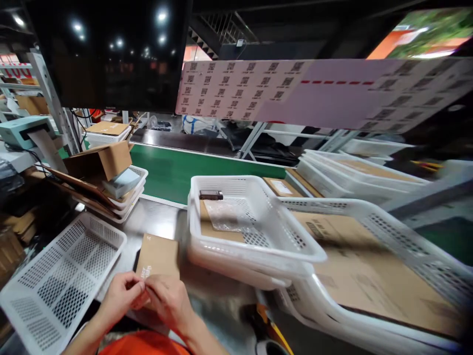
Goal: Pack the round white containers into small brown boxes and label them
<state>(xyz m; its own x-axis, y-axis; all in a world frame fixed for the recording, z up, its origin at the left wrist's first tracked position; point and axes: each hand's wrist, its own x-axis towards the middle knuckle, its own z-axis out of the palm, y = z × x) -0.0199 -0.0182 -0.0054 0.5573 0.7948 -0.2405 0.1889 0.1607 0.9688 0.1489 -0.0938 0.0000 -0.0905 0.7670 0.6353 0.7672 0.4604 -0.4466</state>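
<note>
My left hand (122,295) and my right hand (169,299) meet fingertip to fingertip near the bottom of the view. Both are closed in a pinch; whatever lies between the fingers is too small or hidden to make out. Just beneath them is a flat brown cardboard box (159,254) with white print, its near end covered by my hands. It rests on the metal worktop (157,214). To the right stands a white plastic basket (254,254), which holds a small dark device (211,195), clear plastic wrap (225,214) and a piece of cardboard.
At left lies a bare white basket (66,281), with stacked baskets and an open carton (99,160) behind it. A larger basket (354,207) of flat cardboard is at right. Beyond runs a green conveyor belt (173,170), under a dark monitor (111,59) and a code-covered board (332,98).
</note>
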